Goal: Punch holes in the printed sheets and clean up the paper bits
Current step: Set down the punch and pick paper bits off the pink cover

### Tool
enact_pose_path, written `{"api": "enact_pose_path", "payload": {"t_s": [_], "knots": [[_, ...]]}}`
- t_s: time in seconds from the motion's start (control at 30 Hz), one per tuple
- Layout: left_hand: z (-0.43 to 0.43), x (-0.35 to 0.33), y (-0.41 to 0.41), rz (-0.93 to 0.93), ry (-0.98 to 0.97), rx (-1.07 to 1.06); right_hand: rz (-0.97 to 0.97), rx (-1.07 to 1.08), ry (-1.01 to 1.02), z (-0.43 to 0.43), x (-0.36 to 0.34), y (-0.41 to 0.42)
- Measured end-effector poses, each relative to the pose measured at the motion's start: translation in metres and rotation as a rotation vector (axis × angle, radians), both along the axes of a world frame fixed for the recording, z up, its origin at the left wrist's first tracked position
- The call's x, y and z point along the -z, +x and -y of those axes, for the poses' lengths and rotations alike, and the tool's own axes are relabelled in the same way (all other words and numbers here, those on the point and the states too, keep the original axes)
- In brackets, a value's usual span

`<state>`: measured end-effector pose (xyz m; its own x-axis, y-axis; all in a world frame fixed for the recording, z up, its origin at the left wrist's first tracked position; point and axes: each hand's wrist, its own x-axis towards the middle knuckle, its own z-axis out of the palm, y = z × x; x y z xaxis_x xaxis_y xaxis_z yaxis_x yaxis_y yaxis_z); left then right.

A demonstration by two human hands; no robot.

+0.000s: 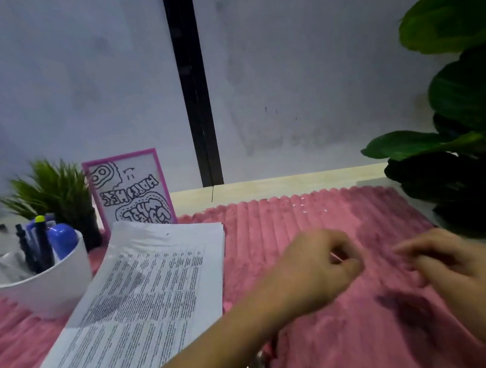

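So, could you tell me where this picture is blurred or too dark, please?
Head view: the right hand is smeared by motion; the left hand is only slightly soft; text on the printed sheets is illegible; the large plant sits nearly black in shadow.

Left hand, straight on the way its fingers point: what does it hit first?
Probably the right hand; the left hand points rightward at it over the pink mat. Depth unclear.
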<state>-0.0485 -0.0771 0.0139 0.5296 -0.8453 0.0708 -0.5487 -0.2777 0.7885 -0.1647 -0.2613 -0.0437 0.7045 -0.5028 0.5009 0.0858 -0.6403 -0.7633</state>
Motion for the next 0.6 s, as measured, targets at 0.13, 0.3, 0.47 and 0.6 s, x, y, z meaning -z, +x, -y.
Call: {"api": "enact_pose_path", "payload": {"t_s": [0.13, 0.3, 0.47, 0.6], "knots": [[0.003, 0.010, 0.090, 0.086, -0.064, -0.408, -0.149, -0.075, 0.025, -0.026, -0.012, 0.113], [0.027, 0.044, 0.176, 0.053, -0.175, -0.711, -0.166, 0.086, -0.038, -0.012, -0.010, 0.225], [0.049, 0.068, 0.209, 0.020, -0.195, -0.723, -0.353, -0.020, -0.175, 0.012, 0.003, 0.285], [0.055, 0.069, 0.222, 0.006, -0.175, -0.700, -0.423, -0.139, -0.160, 0.020, 0.001, 0.291]]}}
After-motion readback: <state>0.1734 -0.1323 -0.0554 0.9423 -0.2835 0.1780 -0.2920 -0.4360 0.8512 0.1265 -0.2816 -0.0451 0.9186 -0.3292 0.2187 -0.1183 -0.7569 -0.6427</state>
